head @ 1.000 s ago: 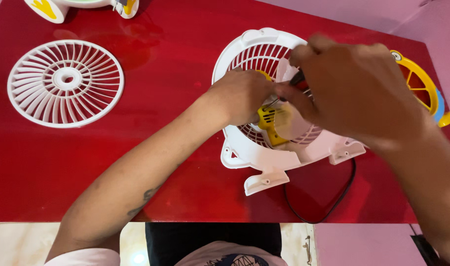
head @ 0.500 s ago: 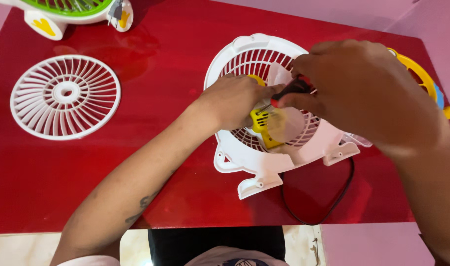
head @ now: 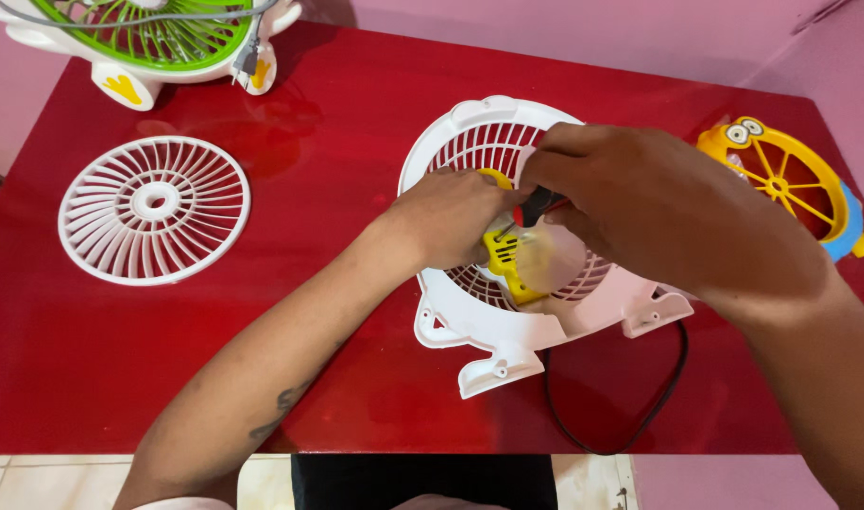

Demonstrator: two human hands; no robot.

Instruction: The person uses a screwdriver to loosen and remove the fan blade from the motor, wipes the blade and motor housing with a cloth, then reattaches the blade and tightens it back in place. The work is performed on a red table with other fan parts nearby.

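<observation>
A white fan housing (head: 507, 326) with a grille back lies flat on the red table (head: 356, 142). A yellow part (head: 505, 257) sits at its hub. My left hand (head: 451, 219) rests on the housing and holds the yellow part at the hub. My right hand (head: 658, 208) grips a screwdriver with a black and red handle (head: 538, 202), its tip down at the yellow part. A black cable (head: 630, 416) runs out from under the housing toward the table's front edge.
A loose white round grille (head: 155, 209) lies at the left. A white and green fan (head: 148, 42) with a grey cable stands at the back left. A yellow and blue fan (head: 791, 184) lies at the right edge. Pink walls surround the table.
The view has shifted, so the fan housing sits lower and the green fan shows more. Both hands stay at the hub with the screwdriver on the yellow part.
</observation>
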